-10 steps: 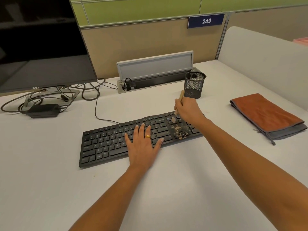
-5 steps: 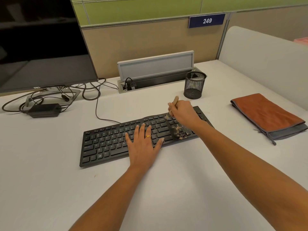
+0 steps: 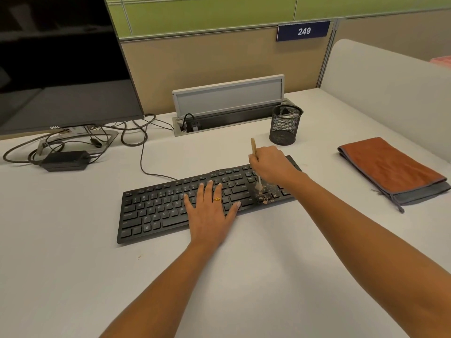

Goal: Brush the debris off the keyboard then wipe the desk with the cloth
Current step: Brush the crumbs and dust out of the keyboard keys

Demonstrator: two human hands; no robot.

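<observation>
A black keyboard (image 3: 156, 211) lies across the middle of the white desk (image 3: 73, 276). Brown debris (image 3: 267, 195) is scattered over its keys near the right end. My left hand (image 3: 210, 206) rests flat on the keys with its fingers straight and spread. My right hand (image 3: 271, 164) grips a small wooden-handled brush (image 3: 253, 146); the pale bristles touch the keys at the debris. An orange cloth (image 3: 388, 167) lies folded on the desk at the right, apart from both hands.
A black mesh pen cup (image 3: 284, 125) stands just behind the keyboard's right end. A monitor (image 3: 61, 69) with loose cables and a power brick (image 3: 64, 159) fills the back left. An open cable box (image 3: 227, 103) sits against the partition. A grey divider (image 3: 390, 89) borders the right.
My right hand swept the brush left along the keyboard's top rows and has now come back right, bristles down in the debris. My left hand and the keyboard stayed put.
</observation>
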